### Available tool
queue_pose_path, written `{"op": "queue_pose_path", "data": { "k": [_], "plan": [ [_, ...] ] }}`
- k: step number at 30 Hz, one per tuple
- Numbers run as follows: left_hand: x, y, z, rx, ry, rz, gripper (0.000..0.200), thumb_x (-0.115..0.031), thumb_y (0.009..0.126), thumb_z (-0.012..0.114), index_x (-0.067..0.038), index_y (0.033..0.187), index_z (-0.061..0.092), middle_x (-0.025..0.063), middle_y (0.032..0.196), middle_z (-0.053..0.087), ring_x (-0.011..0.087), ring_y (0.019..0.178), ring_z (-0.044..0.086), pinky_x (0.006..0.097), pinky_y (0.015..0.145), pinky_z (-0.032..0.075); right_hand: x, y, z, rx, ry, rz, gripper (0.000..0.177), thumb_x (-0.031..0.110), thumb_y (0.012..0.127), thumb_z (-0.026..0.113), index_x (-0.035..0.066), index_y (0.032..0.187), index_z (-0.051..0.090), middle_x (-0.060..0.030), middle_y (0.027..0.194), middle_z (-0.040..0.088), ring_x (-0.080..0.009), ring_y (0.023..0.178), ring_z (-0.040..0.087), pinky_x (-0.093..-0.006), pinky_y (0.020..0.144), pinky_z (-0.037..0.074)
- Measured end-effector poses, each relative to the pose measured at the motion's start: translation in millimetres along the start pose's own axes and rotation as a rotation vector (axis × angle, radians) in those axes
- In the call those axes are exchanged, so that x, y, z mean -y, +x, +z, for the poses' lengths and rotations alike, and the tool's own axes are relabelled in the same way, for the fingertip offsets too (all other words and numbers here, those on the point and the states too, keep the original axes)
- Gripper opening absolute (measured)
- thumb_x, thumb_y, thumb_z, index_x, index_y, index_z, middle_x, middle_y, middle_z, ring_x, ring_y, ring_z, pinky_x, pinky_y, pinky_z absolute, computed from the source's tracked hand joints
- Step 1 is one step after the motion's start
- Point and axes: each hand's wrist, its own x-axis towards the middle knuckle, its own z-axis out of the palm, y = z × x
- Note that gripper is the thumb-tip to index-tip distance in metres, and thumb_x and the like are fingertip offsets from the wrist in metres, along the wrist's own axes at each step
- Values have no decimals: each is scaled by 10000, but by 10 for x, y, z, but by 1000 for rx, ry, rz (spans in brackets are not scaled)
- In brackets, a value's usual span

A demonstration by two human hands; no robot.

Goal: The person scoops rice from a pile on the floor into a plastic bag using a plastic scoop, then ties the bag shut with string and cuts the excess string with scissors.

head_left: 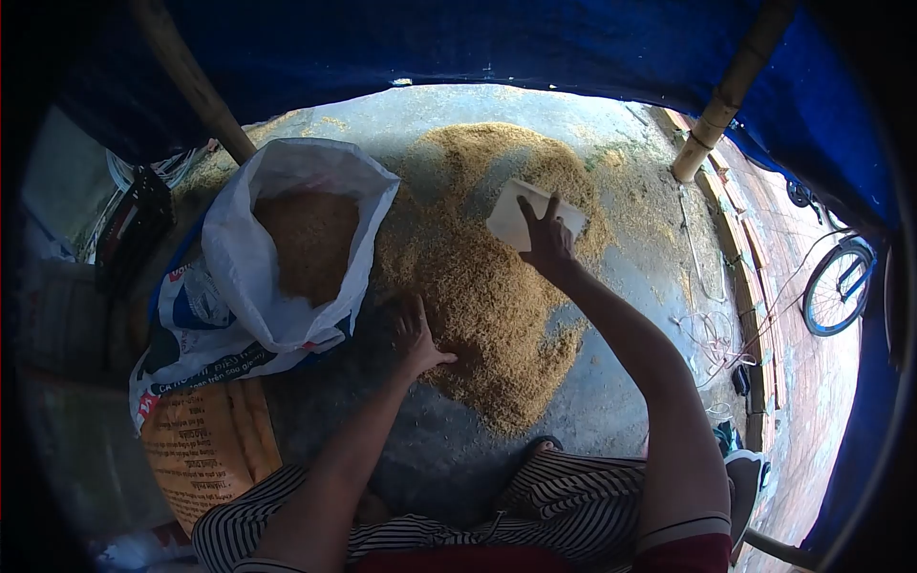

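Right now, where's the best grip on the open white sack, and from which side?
Probably the folded-down rim of the white sack, approached from the grain pile side, where the left hand is nearest. Its mouth gapes and grain fills the body, so the rim offers loose fabric.

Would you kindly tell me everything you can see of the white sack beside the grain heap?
The sack is white, plastic-looking, with blue and red print low on its side. It stands upright, mouth open, rim folded outward, partly filled with brown grain. It sits on the grey floor left of the heap, whose edge meets its side. The left hand rests nearby, apart from it.
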Motion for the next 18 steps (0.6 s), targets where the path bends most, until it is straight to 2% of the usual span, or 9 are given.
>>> {"op": "queue_pose_path", "data": {
  "k": [2, 4, 8, 12, 14, 15, 17, 18],
  "plan": [
    [-73, -4, 20, -15, 39, -23, 1383, -530, 462, 812, -50, 1392, -92, 300, 1415, 33, 451, 1314, 72, 571, 1054, 95, 160, -143, -74, 53, 51, -38, 968, 192, 535, 814, 204, 1348, 288, -346, 1307, 167, -403, 793, 588, -423, 592, 530],
    [-151, 25, -27, -10, 82, -19, 1366, -483, 456, 829, -41, 1395, -60, 303, 1404, 73, 460, 1301, 105, 579, 1050, 111, 332, -302, -224, 153, 96, -69, 933, 113, 572, 777, 210, 1349, 271, -346, 1312, 164, -413, 850, 579, -419, 655, 537],
    [-264, 76, -32, 17, 67, -55, 1332, -446, 473, 834, -18, 1391, -31, 307, 1392, 97, 445, 1302, 117, 571, 1051, 132, 479, -508, -306, 154, 139, -118, 957, 139, 557, 796, 197, 1349, 262, -342, 1290, 176, -417, 827, 580, -431, 653, 535],
    [-136, 288, 437, -29, -94, 15, 1267, -350, 513, 839, 18, 1381, -8, 314, 1381, 115, 437, 1297, 138, 510, 1066, 165, 459, -639, -302, 160, 281, -79, 967, 167, 537, 812, 188, 1336, 268, -308, 1204, 238, -426, 795, 582, -464, 660, 528],
    [-131, 323, 537, -54, -153, 29, 1243, -320, 526, 838, 31, 1377, 3, 316, 1378, 120, 437, 1293, 149, 486, 1071, 175, 432, -686, -273, 123, 368, -50, 989, 243, 516, 813, 178, 1323, 245, -274, 1143, 280, -444, 749, 569, -457, 669, 525],
    [-193, 337, 489, -18, -202, -24, 1211, -285, 537, 833, 42, 1373, 21, 320, 1373, 126, 437, 1291, 153, 472, 1074, 178, 430, -691, -291, 125, 368, -53, 989, 243, 516, 813, 178, 1323, 245, -274, 1143, 280, -444, 749, 569, -457, 669, 525],
    [-303, 349, 381, 17, -254, -82, 1179, -250, 547, 827, 54, 1369, 38, 324, 1369, 132, 438, 1289, 156, 458, 1076, 181, 430, -696, -344, 205, 425, 84, 1005, 237, 517, 823, 179, 1325, 229, -266, 1156, 284, -445, 802, 572, -442, 703, 535],
    [-348, 348, 328, -1, -295, -32, 1152, -229, 555, 819, 61, 1365, 53, 327, 1366, 137, 434, 1289, 161, 450, 1073, 192, 398, -691, -311, 207, 424, 80, 1005, 237, 517, 823, 179, 1325, 229, -266, 1156, 284, -445, 802, 572, -442, 703, 535]
  ]
}}
